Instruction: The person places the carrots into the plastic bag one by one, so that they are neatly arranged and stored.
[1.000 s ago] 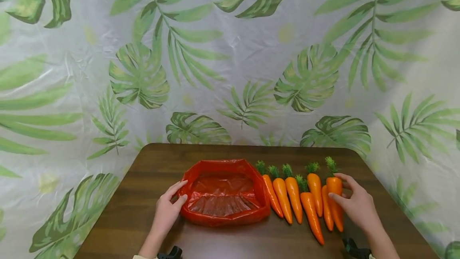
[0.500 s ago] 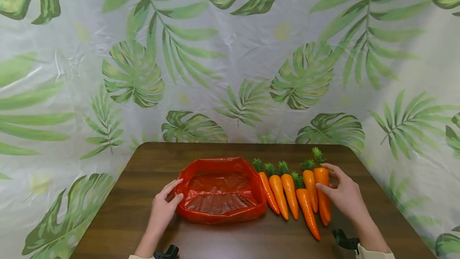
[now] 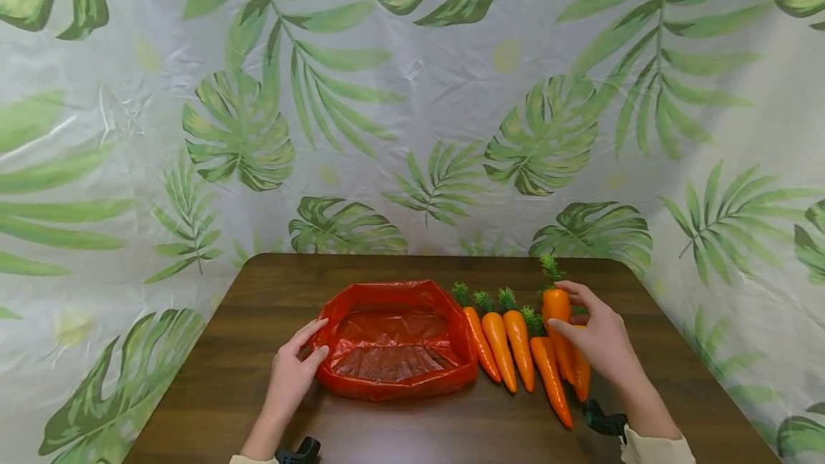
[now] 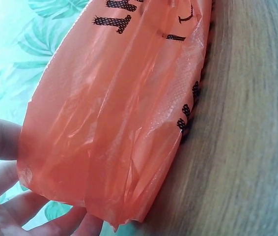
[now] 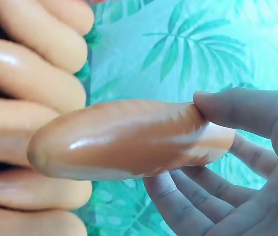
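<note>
A red plastic bag (image 3: 396, 378) lies with its mouth spread wide, its rim folded outward. My left hand (image 3: 293, 371) holds the bag's left edge; in the left wrist view its fingers (image 4: 63, 223) curve along the bag's end, and dark lettering shows on the film. My right hand (image 3: 602, 342) pinches an orange carrot (image 5: 129, 140) with a green tuft near its thick end, thumb on one side and fingers on the other. The held carrot is raised over the right part of the carrot row and hides some of it.
Several more carrots (image 3: 518, 342) lie side by side right of the bag, tufts pointing away, the leftmost against the bag's side. They rest on a dark wooden table (image 3: 271, 292). Behind it hangs a leaf-printed curtain (image 3: 412, 127).
My right hand has lifted the rightmost carrot and carried it left, over the neighbouring carrots. My left hand stays at the bag's edge. The head view has shifted slightly.
</note>
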Demonstrator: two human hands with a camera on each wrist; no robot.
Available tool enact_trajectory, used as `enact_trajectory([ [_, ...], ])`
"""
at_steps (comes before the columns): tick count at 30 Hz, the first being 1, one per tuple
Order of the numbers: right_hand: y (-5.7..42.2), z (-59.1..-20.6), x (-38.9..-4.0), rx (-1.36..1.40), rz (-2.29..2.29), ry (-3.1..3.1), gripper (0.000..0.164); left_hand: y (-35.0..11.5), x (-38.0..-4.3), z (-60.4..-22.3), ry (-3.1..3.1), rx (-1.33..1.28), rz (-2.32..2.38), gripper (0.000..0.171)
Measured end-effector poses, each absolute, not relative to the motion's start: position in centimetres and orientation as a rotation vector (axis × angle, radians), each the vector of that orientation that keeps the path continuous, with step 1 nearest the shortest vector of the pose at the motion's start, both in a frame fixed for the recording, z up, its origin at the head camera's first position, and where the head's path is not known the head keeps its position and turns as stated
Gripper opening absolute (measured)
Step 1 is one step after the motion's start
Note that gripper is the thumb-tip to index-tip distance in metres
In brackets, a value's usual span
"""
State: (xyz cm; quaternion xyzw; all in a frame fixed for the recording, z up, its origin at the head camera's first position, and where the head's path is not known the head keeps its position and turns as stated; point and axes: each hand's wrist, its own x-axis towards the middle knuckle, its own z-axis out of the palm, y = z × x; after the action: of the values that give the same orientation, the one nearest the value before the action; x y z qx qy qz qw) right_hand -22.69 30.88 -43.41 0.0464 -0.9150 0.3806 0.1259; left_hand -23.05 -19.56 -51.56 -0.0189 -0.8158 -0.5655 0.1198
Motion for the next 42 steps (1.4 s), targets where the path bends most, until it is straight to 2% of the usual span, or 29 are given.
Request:
enact_trajectory([
  [42, 18.4, -40.5, -25.6, 0.478, 1.395, -2.565, 0.064, -19.5, -22.8, -51.4, -2.428, -0.033, -1.643, 0.044],
])
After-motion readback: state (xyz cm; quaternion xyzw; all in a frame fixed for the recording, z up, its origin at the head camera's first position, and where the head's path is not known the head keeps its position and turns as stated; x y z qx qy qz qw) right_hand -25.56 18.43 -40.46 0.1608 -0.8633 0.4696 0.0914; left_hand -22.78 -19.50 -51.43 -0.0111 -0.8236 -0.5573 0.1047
